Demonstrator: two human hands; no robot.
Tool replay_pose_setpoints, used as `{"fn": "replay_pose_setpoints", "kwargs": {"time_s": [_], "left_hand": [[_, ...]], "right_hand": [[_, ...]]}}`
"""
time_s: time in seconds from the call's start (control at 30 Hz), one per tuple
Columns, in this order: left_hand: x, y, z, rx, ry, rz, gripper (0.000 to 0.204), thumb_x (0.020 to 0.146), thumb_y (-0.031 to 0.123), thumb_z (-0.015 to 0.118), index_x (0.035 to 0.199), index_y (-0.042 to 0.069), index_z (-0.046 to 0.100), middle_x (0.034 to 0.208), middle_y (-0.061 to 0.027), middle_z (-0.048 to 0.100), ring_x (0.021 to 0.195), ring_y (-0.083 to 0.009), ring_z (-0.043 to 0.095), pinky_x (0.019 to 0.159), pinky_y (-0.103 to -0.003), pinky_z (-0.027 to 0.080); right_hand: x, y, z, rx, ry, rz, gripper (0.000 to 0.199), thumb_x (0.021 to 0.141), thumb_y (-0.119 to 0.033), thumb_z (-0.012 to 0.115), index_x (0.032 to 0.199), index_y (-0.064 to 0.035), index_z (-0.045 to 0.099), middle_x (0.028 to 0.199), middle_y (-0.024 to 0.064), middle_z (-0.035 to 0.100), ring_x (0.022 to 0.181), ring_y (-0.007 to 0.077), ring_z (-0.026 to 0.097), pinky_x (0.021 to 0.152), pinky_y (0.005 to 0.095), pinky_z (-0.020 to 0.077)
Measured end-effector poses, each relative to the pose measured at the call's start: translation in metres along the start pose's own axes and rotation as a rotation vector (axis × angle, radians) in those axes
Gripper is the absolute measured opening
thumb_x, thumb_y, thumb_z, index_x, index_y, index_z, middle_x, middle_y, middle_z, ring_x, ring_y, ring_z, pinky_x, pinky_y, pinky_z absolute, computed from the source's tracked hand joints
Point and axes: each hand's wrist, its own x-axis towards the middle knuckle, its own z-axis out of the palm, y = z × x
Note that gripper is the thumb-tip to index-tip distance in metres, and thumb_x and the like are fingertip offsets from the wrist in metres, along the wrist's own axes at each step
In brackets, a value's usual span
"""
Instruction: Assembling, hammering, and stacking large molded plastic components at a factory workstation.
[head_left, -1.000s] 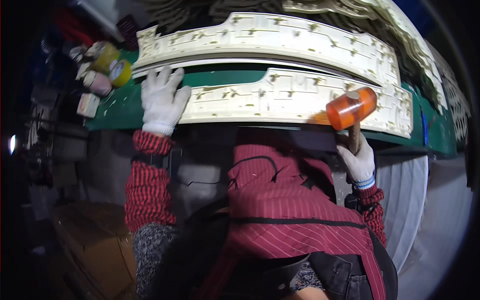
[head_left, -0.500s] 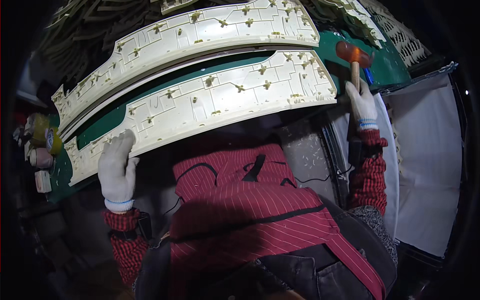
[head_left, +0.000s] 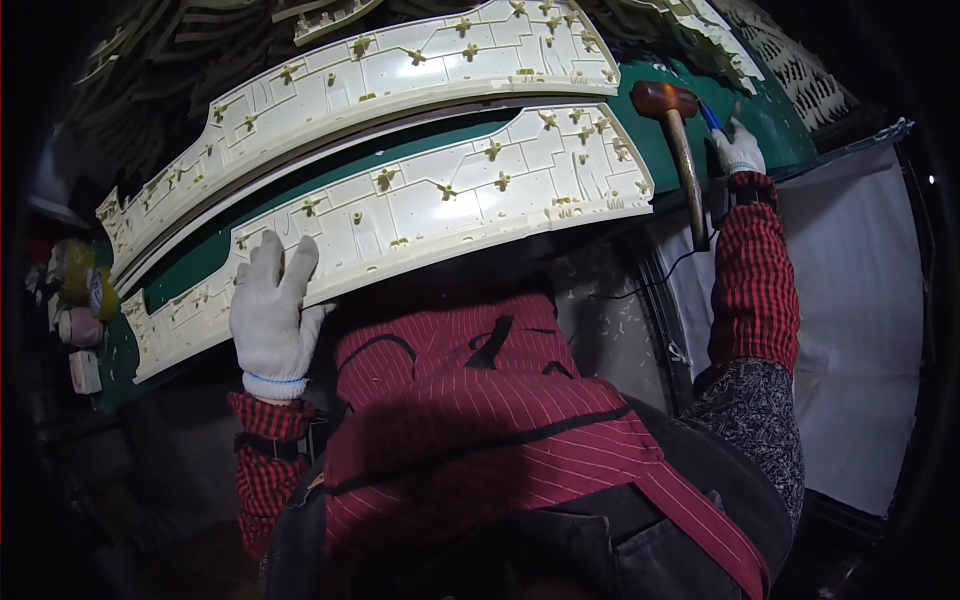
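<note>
My left hand (head_left: 270, 325), in a white knit glove, rests with spread fingers on the near cream molded plastic panel (head_left: 400, 215). This long panel has small clips and raised ribs on its upturned face. At the right, my gloved right hand (head_left: 740, 152) has its thumb and fingers at a slim blue tool (head_left: 710, 116), with one finger stretched upward. Its exact kind is too small to tell. Just left of that hand, a mallet (head_left: 666, 100) with an amber-brown head lies on the green table, its wooden handle pointing toward me.
A second, similar cream panel (head_left: 390, 70) lies behind the near one on the green table (head_left: 650, 150). More cream parts (head_left: 180, 70) are piled at the back. Tape rolls (head_left: 102, 292) sit at the far left, and a white sheet (head_left: 850, 300) hangs at the right.
My right hand has let go of the mallet, now lying on the table, and moved to the slim blue tool. My left hand has shifted rightward along the near panel.
</note>
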Motion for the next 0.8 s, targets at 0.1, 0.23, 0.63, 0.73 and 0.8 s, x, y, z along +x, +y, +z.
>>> {"fn": "replay_pose_setpoints", "kwargs": {"time_s": [0.1, 0.23, 0.63, 0.73, 0.8], "left_hand": [[-0.005, -0.003, 0.001, 0.013, 0.023, 0.022, 0.079, 0.060, 0.018, 0.090, 0.134, 0.008, 0.063, 0.134, -0.0229, 0.057, 0.110, -0.0409, 0.058, 0.092, -0.050, 0.049], [-0.001, 0.001, -0.003, -0.012, -0.020, 0.007, 0.078, 0.061, 0.017, 0.089, 0.134, 0.008, 0.062, 0.134, -0.0217, 0.058, 0.111, -0.0414, 0.058, 0.092, -0.049, 0.049], [-0.001, -0.002, 0.008, 0.040, 0.014, 0.074, 0.075, 0.064, 0.018, 0.086, 0.134, 0.004, 0.061, 0.131, -0.0209, 0.062, 0.113, -0.0438, 0.058, 0.096, -0.051, 0.048], [0.000, -0.004, 0.009, 0.027, 0.013, 0.095, 0.075, 0.066, 0.019, 0.085, 0.134, 0.005, 0.061, 0.130, -0.0212, 0.064, 0.114, -0.0440, 0.058, 0.097, -0.051, 0.048], [0.002, -0.005, 0.012, 0.024, 0.021, 0.088, 0.074, 0.066, 0.019, 0.085, 0.135, 0.005, 0.061, 0.130, -0.0214, 0.064, 0.114, -0.0441, 0.058, 0.097, -0.051, 0.048]], "right_hand": [[-0.008, -0.007, 0.008, 0.060, -0.158, 0.048, 0.059, 0.094, -0.044, 0.066, 0.141, -0.0078, 0.059, 0.130, 0.0219, 0.069, 0.121, 0.0379, 0.066, 0.102, 0.0426, 0.0516], [0.000, -0.001, -0.001, 0.054, -0.277, 0.129, 0.058, 0.094, -0.039, 0.069, 0.139, -0.0042, 0.059, 0.113, 0.0201, 0.073, 0.108, 0.0343, 0.070, 0.090, 0.0402, 0.0555], [-0.280, -0.146, -0.108, 1.672, -0.464, 0.297, 0.059, 0.099, -0.024, 0.066, 0.149, -0.0022, 0.045, 0.089, 0.0029, 0.059, 0.070, 0.0146, 0.058, 0.059, 0.0280, 0.0476], [-0.331, -0.193, -0.083, 1.251, -0.636, -0.054, 0.057, 0.100, -0.027, 0.065, 0.148, -0.0008, 0.047, 0.093, 0.0083, 0.066, 0.069, 0.0171, 0.063, 0.065, 0.0314, 0.0524], [-0.341, -0.214, -0.083, 1.149, -0.606, -0.027, 0.056, 0.100, -0.027, 0.065, 0.146, -0.0002, 0.049, 0.092, 0.0098, 0.068, 0.071, 0.0179, 0.066, 0.067, 0.0321, 0.0535]]}}
